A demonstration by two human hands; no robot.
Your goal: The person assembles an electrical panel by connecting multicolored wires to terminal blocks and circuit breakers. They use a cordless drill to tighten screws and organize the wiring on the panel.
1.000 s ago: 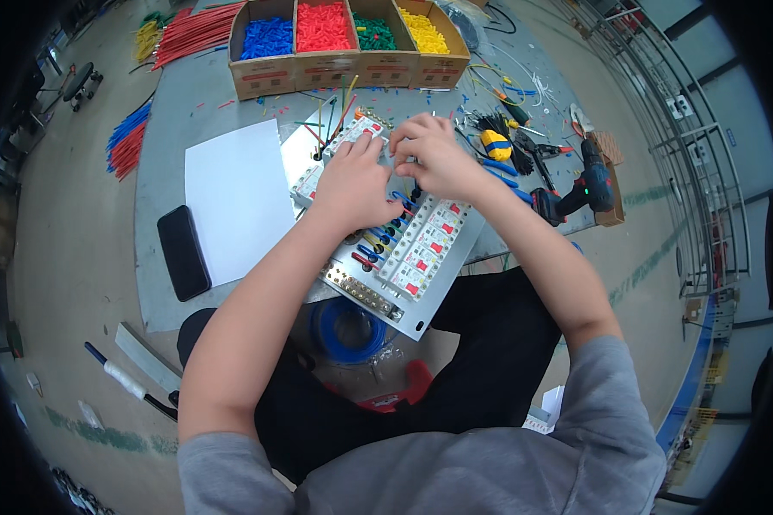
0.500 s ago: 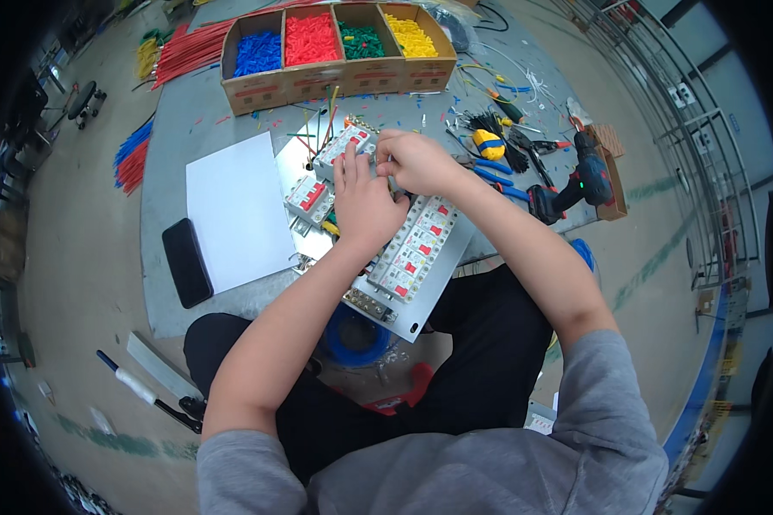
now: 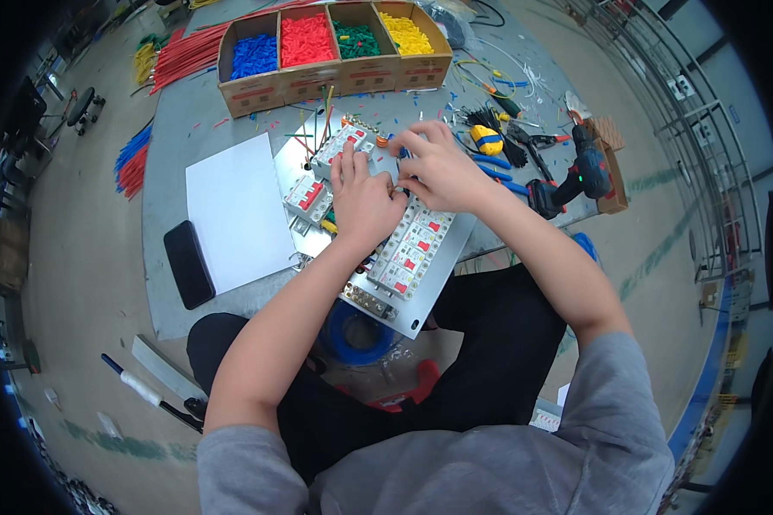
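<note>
Grip: left hand and right hand pinch together over the breaker panel (what they hold cannot be told), which overhangs the bench edge.

The person wears a plain grey short-sleeved cotton T-shirt and black trousers. Both forearms are bare, with no watch, ring or glove on the left hand or right hand.

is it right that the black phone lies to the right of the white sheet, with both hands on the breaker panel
Not quite. In the head view the black phone lies to the left of the white sheet. Left hand and right hand are on the breaker panel.
</note>
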